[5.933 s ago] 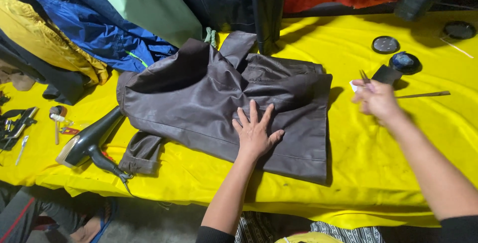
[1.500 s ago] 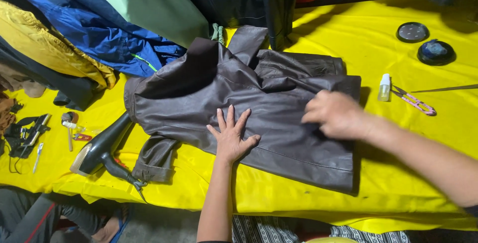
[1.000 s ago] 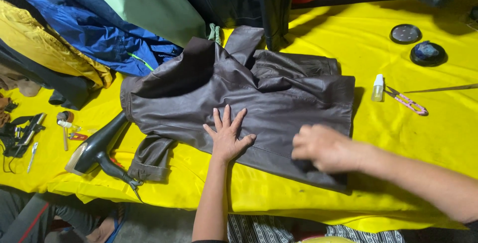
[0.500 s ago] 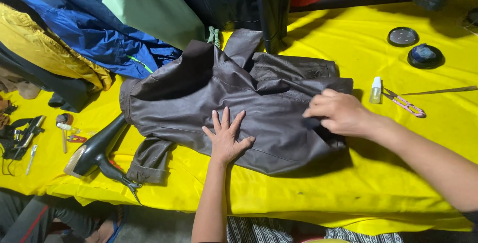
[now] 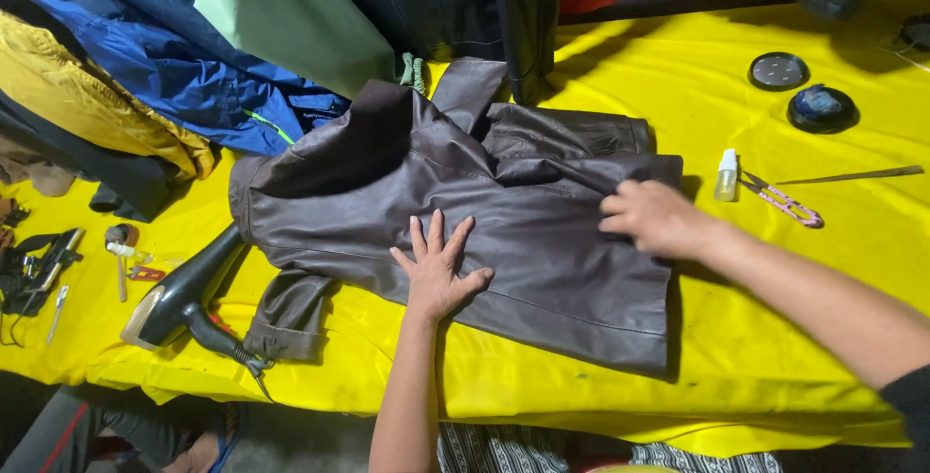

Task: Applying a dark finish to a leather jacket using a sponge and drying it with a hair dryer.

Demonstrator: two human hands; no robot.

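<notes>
— While the dark brown leather jacket [image 5: 484, 231] lies spread flat in the middle of the yellow table cover [image 5: 775, 337], where are the hands?

— Both on the jacket. The left hand [image 5: 438, 270] presses down on its lower middle, palm flat, fingers fanned open and gripping nothing. The right hand [image 5: 654, 218] sits at the jacket's right edge, fingers curled onto the leather; whether they pinch a fold I cannot tell.

— What lies around the jacket?

— Just right of it stands a small white bottle [image 5: 727, 175], with pink-handled snips [image 5: 783, 202] beside that, and two round dark lids [image 5: 821, 108] farther up. Left of the jacket, touching its sleeve, lies a black hair dryer [image 5: 184, 294]; small tools [image 5: 124, 258] lie farther left. Above the jacket hang blue [image 5: 194, 86], yellow [image 5: 87, 95] and green garments [image 5: 281, 18].
</notes>
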